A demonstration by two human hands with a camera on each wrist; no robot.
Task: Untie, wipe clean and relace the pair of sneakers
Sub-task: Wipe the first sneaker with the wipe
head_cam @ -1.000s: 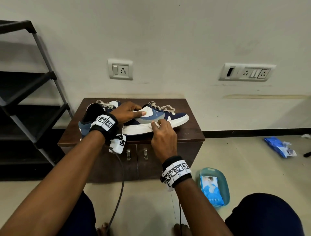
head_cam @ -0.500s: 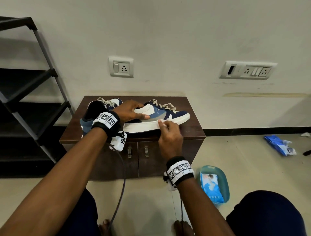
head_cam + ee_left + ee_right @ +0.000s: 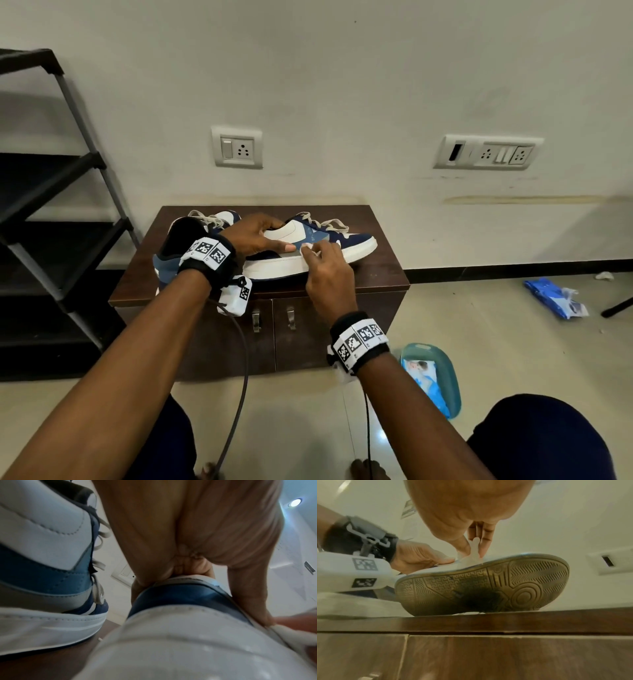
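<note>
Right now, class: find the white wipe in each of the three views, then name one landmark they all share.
Head: the wipe is centre frame, pinched by the right hand against the near sneaker.
Left wrist: a blurred white edge at far right, probably the wipe.
Right wrist: upper centre, the wipe pinched above the tilted sole.
Shared landmark: the near sneaker's white sole rim, on the brown cabinet.

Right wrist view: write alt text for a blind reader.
The right hand pinches a white wipe against the upper edge of a tilted sneaker, its patterned sole facing the camera. The left hand steadies the shoe on a brown cabinet.
</note>
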